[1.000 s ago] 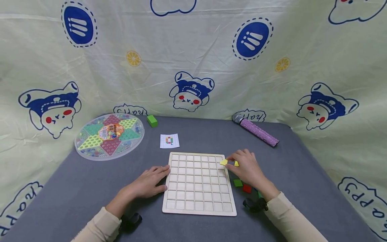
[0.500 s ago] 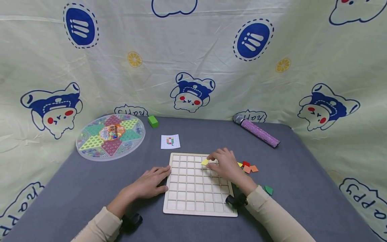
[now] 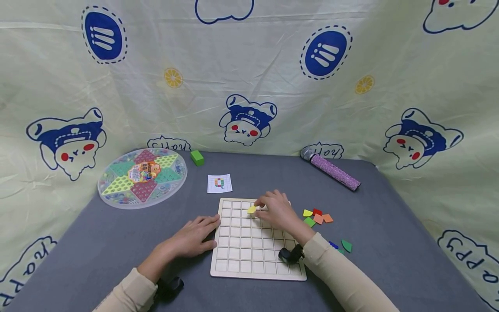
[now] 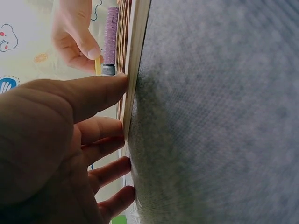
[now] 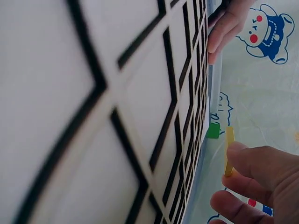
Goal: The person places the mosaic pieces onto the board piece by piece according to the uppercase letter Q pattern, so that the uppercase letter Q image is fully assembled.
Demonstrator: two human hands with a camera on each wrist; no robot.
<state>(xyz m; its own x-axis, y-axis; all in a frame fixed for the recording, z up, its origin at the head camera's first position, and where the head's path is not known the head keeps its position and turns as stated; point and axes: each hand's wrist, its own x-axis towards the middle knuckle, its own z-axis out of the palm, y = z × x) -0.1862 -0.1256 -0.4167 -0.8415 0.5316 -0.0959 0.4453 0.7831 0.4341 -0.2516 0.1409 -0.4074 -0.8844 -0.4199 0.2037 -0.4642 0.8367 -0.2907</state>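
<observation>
Between thumb and finger, my right hand (image 3: 278, 212) pinches a small flat yellow tile (image 3: 251, 209) above the far rows of a pale wooden grid board (image 3: 245, 242). In the right wrist view the yellow tile (image 5: 229, 151) shows edge-on, apart from the board. My left hand (image 3: 192, 236) rests at the board's left edge with fingers spread. The left wrist view shows its thumb (image 4: 100, 92) and fingertips touching that edge. Beyond the board lies a white card (image 3: 219, 183) printed with a small coloured pattern.
Right of the board lie loose tiles: yellow (image 3: 307, 213), red (image 3: 317, 211), orange (image 3: 328, 218), light green (image 3: 309, 222) and dark green (image 3: 346, 245). Farther back are a purple glittery microphone (image 3: 331, 170), a green block (image 3: 197, 158) and a round patterned game board (image 3: 142, 177).
My right hand has carried the yellow tile leftward from the board's far right corner to over its far middle, uncovering the loose tiles. The left hand stays in place.
</observation>
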